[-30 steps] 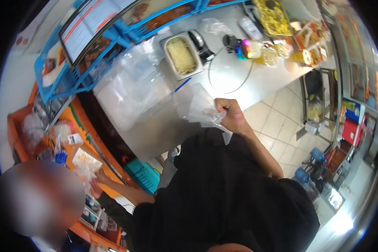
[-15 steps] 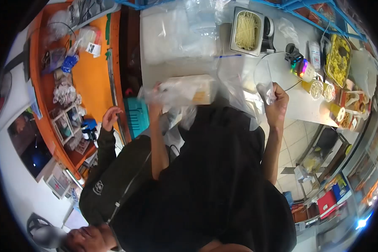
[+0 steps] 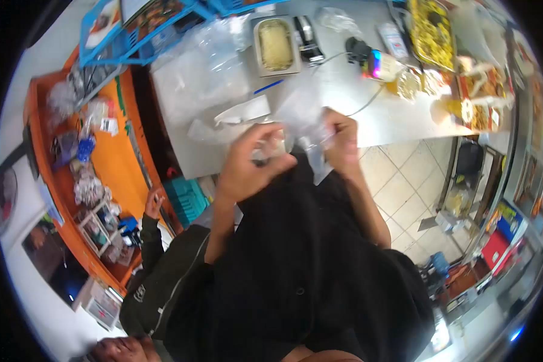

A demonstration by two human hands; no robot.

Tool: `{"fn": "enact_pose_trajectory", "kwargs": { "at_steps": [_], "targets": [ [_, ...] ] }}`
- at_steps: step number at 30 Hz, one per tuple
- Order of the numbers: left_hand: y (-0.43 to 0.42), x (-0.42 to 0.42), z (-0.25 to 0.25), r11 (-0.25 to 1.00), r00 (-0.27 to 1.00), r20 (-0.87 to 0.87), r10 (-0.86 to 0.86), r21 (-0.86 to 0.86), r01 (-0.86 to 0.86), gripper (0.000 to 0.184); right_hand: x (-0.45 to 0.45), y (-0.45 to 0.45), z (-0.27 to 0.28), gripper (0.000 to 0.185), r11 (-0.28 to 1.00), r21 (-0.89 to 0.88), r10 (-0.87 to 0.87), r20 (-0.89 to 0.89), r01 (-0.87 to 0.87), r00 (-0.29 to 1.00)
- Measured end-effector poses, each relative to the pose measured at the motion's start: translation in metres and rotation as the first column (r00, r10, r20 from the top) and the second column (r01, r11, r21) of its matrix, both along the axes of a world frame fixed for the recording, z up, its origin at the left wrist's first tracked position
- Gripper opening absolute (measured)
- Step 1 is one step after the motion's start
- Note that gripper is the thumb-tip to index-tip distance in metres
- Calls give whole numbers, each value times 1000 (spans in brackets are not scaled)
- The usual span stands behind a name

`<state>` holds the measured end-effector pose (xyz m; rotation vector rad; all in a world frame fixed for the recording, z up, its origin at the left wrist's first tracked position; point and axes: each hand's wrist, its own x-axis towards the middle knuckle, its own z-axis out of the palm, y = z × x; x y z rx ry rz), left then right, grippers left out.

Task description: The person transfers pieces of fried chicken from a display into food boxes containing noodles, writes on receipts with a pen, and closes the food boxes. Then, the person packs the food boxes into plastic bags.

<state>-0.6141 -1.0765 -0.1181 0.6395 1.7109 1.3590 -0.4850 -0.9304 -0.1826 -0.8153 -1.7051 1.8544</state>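
Note:
My right hand (image 3: 342, 140) is closed on a clear plastic bag (image 3: 304, 117), which spreads to the left and hangs below the fingers. To the left, my left hand (image 3: 250, 161) is blurred, its thumb and curved fingers apart in a C shape beside the bag. Something pale and clear shows in that gap; whether the hand touches it I cannot tell. Just beyond the left hand, a white packet in clear plastic (image 3: 244, 111) lies on the metal table (image 3: 217, 130).
A stack of clear bags (image 3: 199, 69), a blue pen (image 3: 268, 86) and a metal container of pale strands (image 3: 276, 45) are on the table. At right stand a tray of yellow food (image 3: 431, 36) and foil-topped cups (image 3: 407, 84). A co-worker's hand (image 3: 155, 202) is at left.
My left hand has let go of the plastic-wrapped packet and moved right, towards the bag. The bag in my right hand has swung in front of me. The view has turned.

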Motion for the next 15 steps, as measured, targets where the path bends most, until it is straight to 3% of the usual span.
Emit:
{"fn": "enact_pose_trajectory", "kwargs": {
  "at_steps": [1,2,5,6,7,8,9,12,15],
  "targets": [
    [23,17,2,998,990,-139,-12,65,21,23,-1,-5,-5,39,995,91,48,-138,-35,989],
    [30,24,-16,998,980,-197,2,65,11,20,2,-6,1,39,994,93,56,-78,-49,995],
    [39,31,-25,980,970,210,122,127,-151,18,15,5,27,41,994,-2,105,34,-105,994],
    [43,39,-17,974,903,392,177,61,-217,19,21,8,28,43,990,-38,139,20,-138,990],
    [38,41,-21,976,825,551,122,82,-199,19,26,9,30,44,982,-75,175,1,-174,985],
    [28,38,-32,978,718,692,67,98,-187,20,30,13,47,50,953,-230,195,-19,-195,981],
    [24,37,-38,977,585,811,17,110,-181,20,36,17,52,52,943,-239,233,-29,-233,972],
    [41,45,-11,988,502,865,2,75,-134,39,53,34,56,58,915,-252,292,-124,-315,948],
    [73,52,33,995,601,799,-15,71,-70,58,75,48,75,57,766,-609,116,-187,-208,976]
  ]
}}
